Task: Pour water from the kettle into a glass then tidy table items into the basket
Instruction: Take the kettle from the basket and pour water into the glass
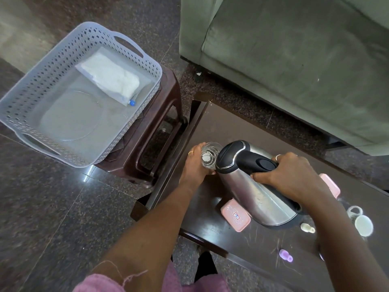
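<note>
The right hand (292, 173) is wrapped tightly round the black handle of the brushed-steel electric kettle (261, 199), which is tilted with its spout end over the mouth of the small clear drinking glass (208, 157). The left hand (194, 165) curls its fingers round that glass near the left edge of the dark wooden table (231, 127). The grey perforated plastic basket (42, 81) sits on a brown plastic stool (147, 148) beside the table.
</note>
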The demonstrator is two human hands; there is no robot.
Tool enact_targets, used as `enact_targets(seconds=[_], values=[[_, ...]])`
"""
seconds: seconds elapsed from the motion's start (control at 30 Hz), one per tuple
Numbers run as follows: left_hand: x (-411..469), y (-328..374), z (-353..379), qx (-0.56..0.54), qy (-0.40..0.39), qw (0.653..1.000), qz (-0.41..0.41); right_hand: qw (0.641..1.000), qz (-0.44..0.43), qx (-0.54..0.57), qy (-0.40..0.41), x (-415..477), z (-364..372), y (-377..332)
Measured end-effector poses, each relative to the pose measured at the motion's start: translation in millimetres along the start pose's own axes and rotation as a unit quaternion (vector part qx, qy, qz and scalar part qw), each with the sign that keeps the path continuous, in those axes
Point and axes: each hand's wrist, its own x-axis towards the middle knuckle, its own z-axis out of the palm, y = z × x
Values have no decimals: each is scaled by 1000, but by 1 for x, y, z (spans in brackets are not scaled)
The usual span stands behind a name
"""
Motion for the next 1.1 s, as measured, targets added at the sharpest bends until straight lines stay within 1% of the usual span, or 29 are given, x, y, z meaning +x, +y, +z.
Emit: enact_targets(seconds=[0.37, 1.1], values=[[0, -4, 2, 5, 2, 1000, 3, 1000, 12, -4, -18, -1, -2, -2], [4, -14, 6, 15, 6, 1000, 16, 1000, 2, -23, -15, 6, 5, -1]])
